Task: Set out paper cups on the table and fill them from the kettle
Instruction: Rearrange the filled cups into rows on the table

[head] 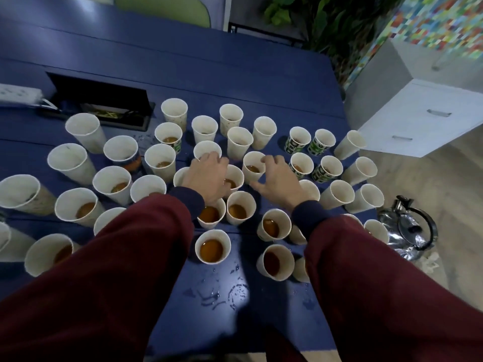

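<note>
**Both hands low among the cups, kettle parked off the table**

Left-hand fingers [211, 158] are bent down over the rim of a white cup [206, 148] mid-cluster. The tips are hidden behind the knuckles, so I can't tell if they pinch it or only touch. Right-hand fingers [271, 160] are looser and spread, thumb swung wide, tips at the rim of a part-filled cup [251, 165]; nothing is clasped as far as shown. The left hand [206, 176] and right hand [278, 180] sit near each other, w/ dark red sleeves [125, 257] running back over the near rows.

Handling, my read: the paper cups are light and thin-walled and will prob. buckle if squeezed. W/ liquid inside they'll slosh and tip easily. Best hold is the upper wall just under the rim, thumb opposite fingers, gentle pressure, lifting straight up. They're packed close, some touching, so a sideways drag would knock the neighbours. Spilled drops [222, 291] on the near table edge suggest a slick surface.

Looks: tapered cups, mostly plain white. A few green-patterned cups [298, 143] stand at right, and one dark-printed cup is at left. Many hold brown liquid at a low level; several in the far rows and at far right look dry, but not all interiors are readable.

All cups stand upright on the blue table [235, 74]. The kettle [407, 228], shiny metal w/ a black handle, sits on the floor just beside the table's right corner.
</note>
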